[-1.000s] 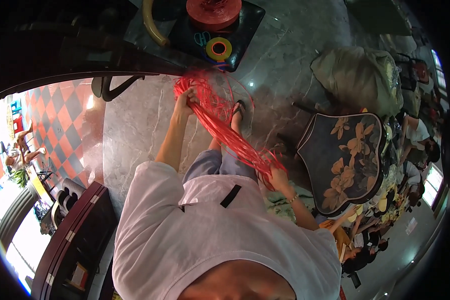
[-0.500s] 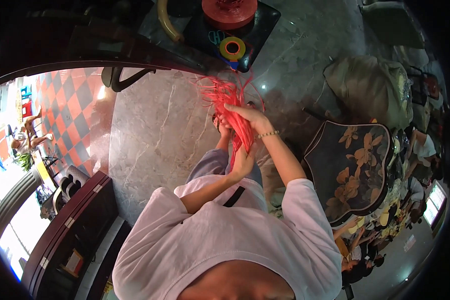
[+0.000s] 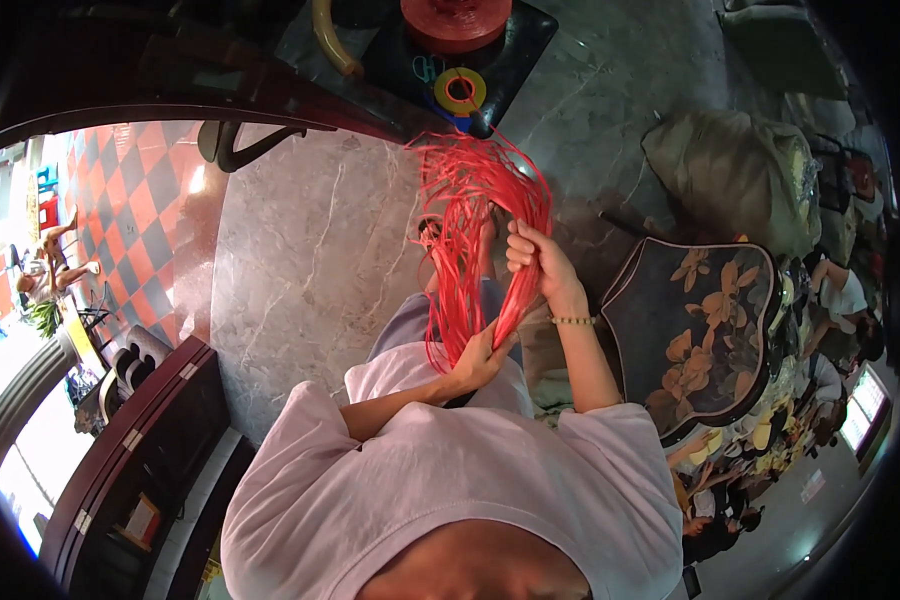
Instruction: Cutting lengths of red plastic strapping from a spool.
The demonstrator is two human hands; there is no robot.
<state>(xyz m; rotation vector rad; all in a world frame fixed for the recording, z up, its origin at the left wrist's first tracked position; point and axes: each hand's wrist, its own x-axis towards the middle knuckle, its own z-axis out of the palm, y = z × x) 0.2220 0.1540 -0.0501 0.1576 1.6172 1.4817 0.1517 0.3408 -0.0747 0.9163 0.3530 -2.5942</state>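
Note:
A loose bundle of red plastic strands (image 3: 450, 230) hangs before my body, its far ends fanned out in a wide arc. My right hand (image 3: 538, 262), with a beaded bracelet at the wrist, is closed round the bundle's right side. Lower down and closer to my waist, my left hand (image 3: 482, 358) grips the near part of the same strands. Some loose strands droop to the left of my left hand. Beyond the bundle stands a black stool (image 3: 515, 60), bearing a large red spool (image 3: 457, 28) and a yellow roll of tape (image 3: 460, 92).
Close on my right is a chair back with a floral pattern (image 3: 700, 340), and a bulky greyish sack (image 3: 725, 170) lies past it. A dark wooden furniture edge (image 3: 200, 100) runs across the upper left. Grey marbled floor (image 3: 290, 270) spreads to my left. Other people sit far off.
The bunched strands have spread into a looser, wider arc. My right hand has moved right and slightly nearer, closing into a fist; my left hand has come slightly nearer my waist.

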